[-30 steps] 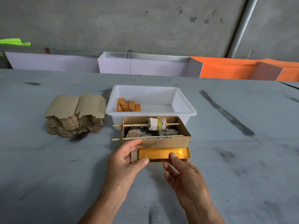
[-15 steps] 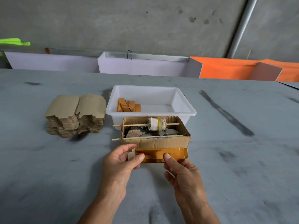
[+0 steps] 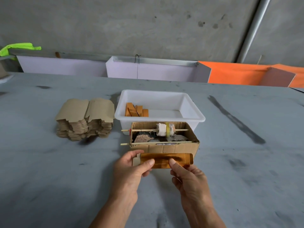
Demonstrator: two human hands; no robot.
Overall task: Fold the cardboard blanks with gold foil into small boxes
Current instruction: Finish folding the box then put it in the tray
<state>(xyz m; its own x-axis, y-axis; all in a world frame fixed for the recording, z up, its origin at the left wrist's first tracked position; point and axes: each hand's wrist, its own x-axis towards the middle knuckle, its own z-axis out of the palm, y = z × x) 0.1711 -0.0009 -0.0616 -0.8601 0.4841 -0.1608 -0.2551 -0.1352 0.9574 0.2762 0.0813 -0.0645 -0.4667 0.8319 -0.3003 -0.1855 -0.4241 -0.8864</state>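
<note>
A gold foil blank (image 3: 166,159) is held just above the table, in front of the brown cardboard box. My left hand (image 3: 130,170) pinches its left end, thumb on the foil face and fingers behind it. My right hand (image 3: 189,178) pinches its lower middle, thumb on top. The blank lies lengthwise with a plain cardboard flap showing at its left end. A stack of unfolded blanks (image 3: 85,119) sits brown side up at the left. Several folded gold boxes (image 3: 136,110) lie in the white tub (image 3: 194,112).
A brown cardboard box (image 3: 172,147) with two wooden sticks across it and a cloth-wrapped roll stands right behind the blank. White and orange panels line the table's far edge, a concrete wall behind them.
Both hands have drawn the gold blank slightly left and toward me, and its foil face has tilted up more toward the camera. Both thumbs have stayed on it.
</note>
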